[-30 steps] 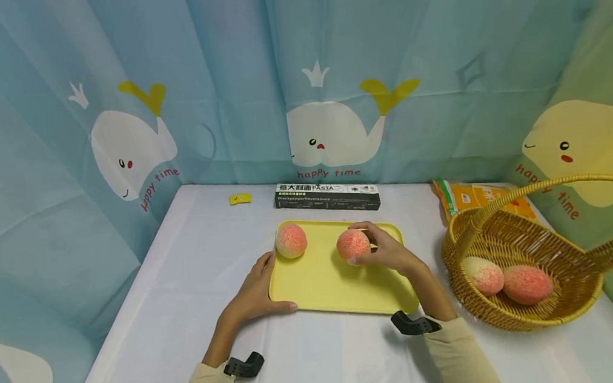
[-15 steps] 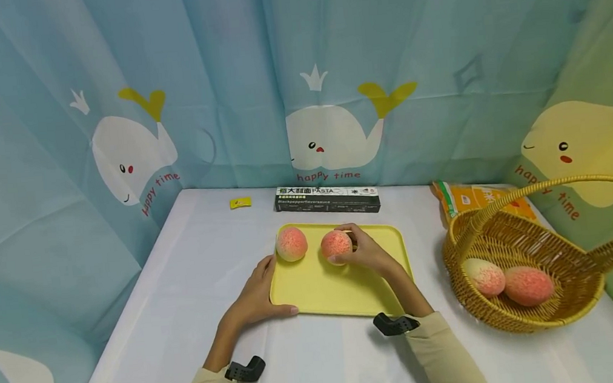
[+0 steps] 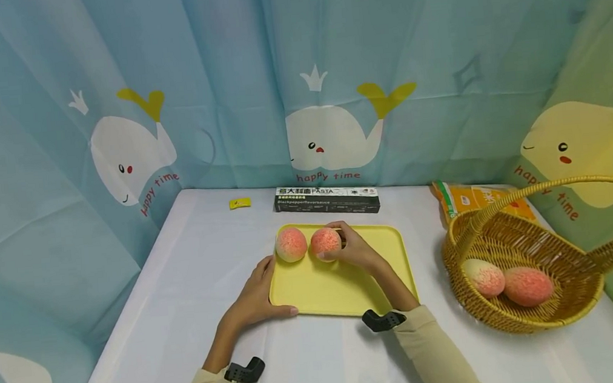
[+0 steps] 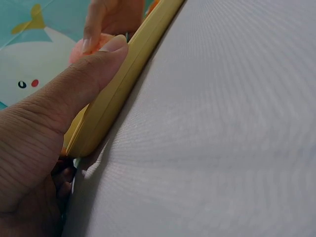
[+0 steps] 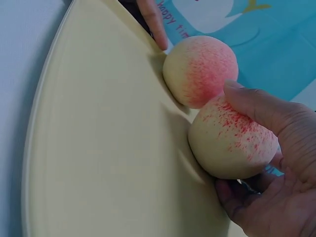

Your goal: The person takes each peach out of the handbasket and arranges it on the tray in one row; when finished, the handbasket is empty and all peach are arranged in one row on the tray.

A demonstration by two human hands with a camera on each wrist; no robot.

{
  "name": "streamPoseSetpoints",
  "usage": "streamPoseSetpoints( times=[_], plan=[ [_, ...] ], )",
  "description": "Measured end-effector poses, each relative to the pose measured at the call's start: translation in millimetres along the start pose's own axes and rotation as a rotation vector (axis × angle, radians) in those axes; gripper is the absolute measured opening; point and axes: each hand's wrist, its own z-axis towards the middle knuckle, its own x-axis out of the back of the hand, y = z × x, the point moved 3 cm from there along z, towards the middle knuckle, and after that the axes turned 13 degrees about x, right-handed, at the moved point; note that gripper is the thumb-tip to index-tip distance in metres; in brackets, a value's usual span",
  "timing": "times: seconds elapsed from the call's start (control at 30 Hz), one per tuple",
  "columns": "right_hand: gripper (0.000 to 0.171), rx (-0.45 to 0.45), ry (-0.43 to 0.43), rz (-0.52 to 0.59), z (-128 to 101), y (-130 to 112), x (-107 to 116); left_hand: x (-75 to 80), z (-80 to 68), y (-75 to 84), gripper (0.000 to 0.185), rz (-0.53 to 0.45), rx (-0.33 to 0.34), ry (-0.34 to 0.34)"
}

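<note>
Right hand (image 3: 356,250) curled round a peach (image 3: 325,243), thumb over the top and fingers behind, so as to keep the round fruit from rolling on the flat yellow tray (image 3: 342,285). Held peach low at the tray's far left, touching or just beside a second peach (image 3: 291,244), as the right wrist view suggests. Left hand (image 3: 254,296) pinching the tray's near left rim, thumb along the upper edge and fingers tucked beneath, apparently to steady the tray on the desk (image 3: 322,366). Well apart to the right, a wicker basket (image 3: 568,308) with two more peaches (image 3: 506,280) inside. Beyond the tray, a pasta box (image 3: 326,198) along the curtain.
</note>
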Motion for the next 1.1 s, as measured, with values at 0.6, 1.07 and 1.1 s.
streamPoseSetpoints(
  times=[0.6,1.07,1.1],
  plan=[
    [0.077,0.086,-0.063,-0.031,-3,5,-1,-1.1,1.1,-2.4,0.129,-0.009,0.037,-0.022],
    [0.075,0.073,-0.044,-0.061,-11,-26,-4,-1.8,1.0,-2.1,0.129,-0.014,0.036,-0.023],
    [0.075,0.075,-0.044,-0.063,-11,-26,-5,-1.5,0.8,-1.7,0.129,-0.014,0.036,-0.023]
  ],
)
